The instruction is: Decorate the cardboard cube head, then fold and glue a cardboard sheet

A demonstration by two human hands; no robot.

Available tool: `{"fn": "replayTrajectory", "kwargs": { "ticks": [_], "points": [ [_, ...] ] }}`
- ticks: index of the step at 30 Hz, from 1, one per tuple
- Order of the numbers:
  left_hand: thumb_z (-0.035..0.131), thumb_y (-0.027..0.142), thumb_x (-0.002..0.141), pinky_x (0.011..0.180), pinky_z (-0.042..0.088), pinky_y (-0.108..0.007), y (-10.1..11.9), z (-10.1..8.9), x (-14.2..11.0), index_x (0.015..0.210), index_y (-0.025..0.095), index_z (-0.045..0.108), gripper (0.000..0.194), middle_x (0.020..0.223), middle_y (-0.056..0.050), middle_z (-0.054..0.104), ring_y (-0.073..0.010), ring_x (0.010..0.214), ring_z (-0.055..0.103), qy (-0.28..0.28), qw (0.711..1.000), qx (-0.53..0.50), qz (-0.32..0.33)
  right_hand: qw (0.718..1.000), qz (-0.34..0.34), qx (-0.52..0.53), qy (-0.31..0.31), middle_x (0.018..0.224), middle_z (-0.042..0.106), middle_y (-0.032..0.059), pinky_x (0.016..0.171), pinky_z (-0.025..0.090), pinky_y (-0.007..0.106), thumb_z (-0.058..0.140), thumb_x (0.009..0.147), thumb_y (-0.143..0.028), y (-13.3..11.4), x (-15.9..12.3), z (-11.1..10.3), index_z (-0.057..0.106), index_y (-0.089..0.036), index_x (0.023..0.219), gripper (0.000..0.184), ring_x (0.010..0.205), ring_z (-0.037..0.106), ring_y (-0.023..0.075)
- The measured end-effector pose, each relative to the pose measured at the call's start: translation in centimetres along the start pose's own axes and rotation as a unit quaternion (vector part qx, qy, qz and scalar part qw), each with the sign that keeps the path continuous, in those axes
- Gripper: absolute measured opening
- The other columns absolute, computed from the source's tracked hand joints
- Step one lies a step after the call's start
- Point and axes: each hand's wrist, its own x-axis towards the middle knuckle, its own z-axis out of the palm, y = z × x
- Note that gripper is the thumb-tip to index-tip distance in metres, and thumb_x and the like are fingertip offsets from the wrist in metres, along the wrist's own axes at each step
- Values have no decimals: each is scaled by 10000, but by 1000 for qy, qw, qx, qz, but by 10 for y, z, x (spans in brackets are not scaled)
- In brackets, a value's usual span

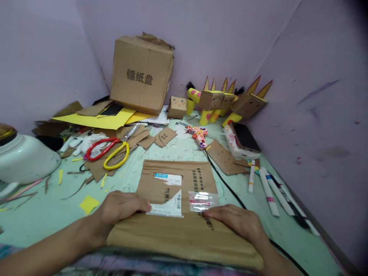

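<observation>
A brown sheet of cardboard [172, 234] with printed characters lies before me, its near edge reaching past the table's front edge. It bears torn white labels [166, 207] and a strip of clear tape [203, 201]. My left hand [122, 207] is closed on its left side, fingers over the top near the label. On the right side my right hand [238, 220] grips it too, fingertips by the tape. Both thumbs are hard to make out. Beyond the sheet are scissors [115, 147] with red and yellow handles and a patterned glue gun [199, 134].
A black cord [225, 184] runs past the sheet's right side. Markers [270, 191] and a phone [245, 136] lie at the right. At the back stand a cardboard box [140, 74] and yellow-legged cardboard animals [212, 100]. Cardboard scraps [166, 137] and a white pot-like object [25, 157] are leftward.
</observation>
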Motion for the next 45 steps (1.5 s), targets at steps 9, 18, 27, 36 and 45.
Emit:
{"fn": "replayTrajectory", "kwargs": {
  "ticks": [9, 18, 27, 36, 45],
  "points": [
    [562, 231, 645, 489, 323, -199, 15, -8, 32, 636, 199, 567, 34, 550, 46, 580, -130, 524, 504, 19, 974, -33, -222, 939, 270, 211, -23, 644, 718, 8, 526, 453, 261, 570, 696, -276, -20, 41, -11, 741, -201, 724, 189, 572, 640, 201],
    [673, 251, 621, 538, 407, -222, 18, -3, 39, 638, 211, 649, 50, 614, 19, 629, -185, 618, 548, 89, 948, -129, -278, 892, 348, 287, 6, 621, 672, 1, 557, 407, 267, 652, 646, -314, -23, 50, -16, 726, -193, 659, 143, 607, 565, 189],
    [641, 350, 752, 679, 509, -243, 22, -2, 14, 796, 224, 730, 160, 825, -9, 724, -234, 785, 651, 1, 950, -197, -243, 875, 344, 342, 16, 807, 737, 36, 733, 495, 307, 634, 749, -375, -48, 36, -19, 745, -205, 839, 221, 817, 654, 238],
    [722, 333, 645, 707, 537, -322, 24, -5, 18, 973, 218, 733, 348, 855, -13, 749, -316, 837, 668, -1, 897, -255, -362, 854, 413, 312, 56, 864, 748, 92, 740, 525, 358, 669, 692, -467, -43, 36, -5, 718, -138, 934, 411, 841, 671, 295],
    [660, 500, 746, 803, 494, -338, 24, -10, 21, 960, 171, 737, 400, 908, -71, 744, -281, 880, 649, 54, 814, -455, -358, 821, 407, 388, 96, 976, 729, 110, 893, 447, 394, 535, 763, -679, -54, 42, -19, 734, -141, 943, 601, 937, 635, 288]
  ]
}}
